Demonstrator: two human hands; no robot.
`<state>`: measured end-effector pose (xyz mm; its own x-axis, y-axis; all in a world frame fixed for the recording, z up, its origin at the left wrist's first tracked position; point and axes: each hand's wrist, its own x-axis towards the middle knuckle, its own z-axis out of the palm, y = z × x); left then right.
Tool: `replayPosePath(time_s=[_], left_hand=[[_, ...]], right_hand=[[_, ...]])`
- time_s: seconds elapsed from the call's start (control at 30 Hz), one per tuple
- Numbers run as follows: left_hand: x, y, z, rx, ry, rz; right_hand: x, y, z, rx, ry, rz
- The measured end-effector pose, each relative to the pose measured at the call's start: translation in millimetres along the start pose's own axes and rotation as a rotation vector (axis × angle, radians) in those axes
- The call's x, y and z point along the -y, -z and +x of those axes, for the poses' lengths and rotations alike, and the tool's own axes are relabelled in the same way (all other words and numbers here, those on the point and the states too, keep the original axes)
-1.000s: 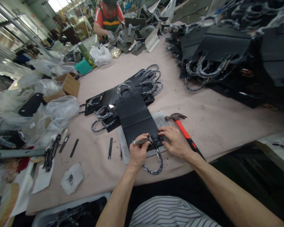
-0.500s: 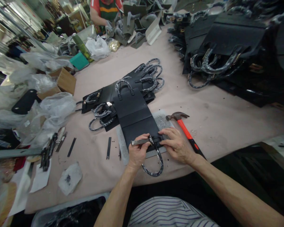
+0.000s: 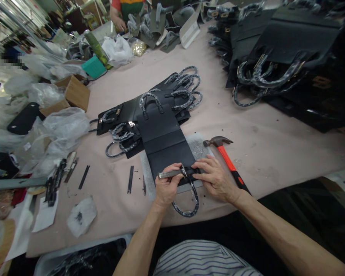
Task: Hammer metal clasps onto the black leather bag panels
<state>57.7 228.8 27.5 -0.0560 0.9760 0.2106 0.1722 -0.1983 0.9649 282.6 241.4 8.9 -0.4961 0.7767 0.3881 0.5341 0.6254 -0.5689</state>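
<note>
A black handbag panel (image 3: 168,134) lies lengthwise before me, with a plastic-wrapped handle (image 3: 151,100) at its far end. Another wrapped handle (image 3: 194,203) loops off its near end towards me. My left hand (image 3: 168,186) pinches a silver metal rod-like tool (image 3: 168,174) between thumb and fingers, held level over the panel's near end. Opposite it, my right hand (image 3: 215,176) grips the near right part of the panel, by a dark strap; the fingertips partly hide the spot. A claw hammer (image 3: 225,155) with a red and black grip rests right of my right hand.
More black bag pieces (image 3: 123,115) with wrapped handles lie behind and left. A tall stack of black bags (image 3: 293,42) stands at the right. Thin dark tools (image 3: 130,179), a cardboard box (image 3: 77,94) and plastic bags (image 3: 66,126) are on the left. Another person's hand (image 3: 119,23) is at the far side.
My view has shifted slightly, so the bags and tools appear a little displaced. Both hands keep their grips at the panel's near end, with only slight finger movement on the right.
</note>
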Motion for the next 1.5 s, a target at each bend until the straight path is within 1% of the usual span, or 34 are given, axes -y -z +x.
replayPosePath(time_s=[0.3, 0.53, 0.73, 0.8, 0.97, 1.1, 1.3, 1.5], left_hand=[[1.3, 0.6, 0.6, 0.003, -0.014, 0.003], [3.7, 1.2, -0.4, 0.025, -0.017, 0.007], [2.1, 1.7, -0.2, 0.038, -0.011, 0.015], [1.3, 1.5, 0.2, 0.036, -0.018, 0.023], [-0.9, 0.8, 1.4, 0.037, -0.041, 0.025], [-3.4, 0.2, 2.1, 0.062, -0.060, 0.027], [-4.0, -0.4, 2.7, 0.142, -0.118, 0.052], [-4.0, -0.9, 4.2, 0.152, -0.147, 0.095]], right_hand=[[-2.4, -1.7, -2.1, -0.011, 0.031, -0.010], [-3.2, -1.6, -1.7, 0.016, 0.037, -0.007], [1.6, -1.4, 2.8, 0.048, -0.001, 0.002], [2.2, -1.9, 2.9, 0.040, 0.003, -0.005], [0.2, -3.7, 0.6, -0.003, 0.069, -0.011], [0.0, -4.1, 0.0, -0.029, 0.074, -0.009], [1.4, -2.3, 1.4, -0.051, 0.100, -0.015], [0.5, -2.5, 1.0, -0.045, 0.101, -0.015]])
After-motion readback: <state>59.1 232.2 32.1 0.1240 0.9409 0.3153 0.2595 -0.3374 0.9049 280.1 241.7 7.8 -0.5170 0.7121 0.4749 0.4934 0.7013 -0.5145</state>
